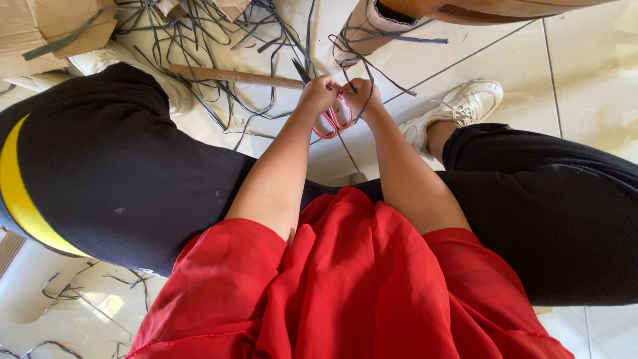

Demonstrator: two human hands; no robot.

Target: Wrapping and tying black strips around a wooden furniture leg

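Red-handled metal scissors (330,114) and a thin dark grey strip (362,83) are held low between the knees, over the white tiled floor (585,80).
Left hand (320,93) is closed on the scissors, right hand (362,98) pinched on the strip; both arms are stretched downward, hands touching. Fingers could be nicked, being so close to the blades; the strip could slip.

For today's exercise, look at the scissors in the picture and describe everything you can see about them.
The scissors have red loop handles, plastic by the look, and dark metal blades that point up and away from the person, slightly parted. The left hand grips them near the top of the handles, and the right hand presses against them from the other side. The handle loops hang below the hands. A thin dark strip runs by the blades, above the pale tiled floor.
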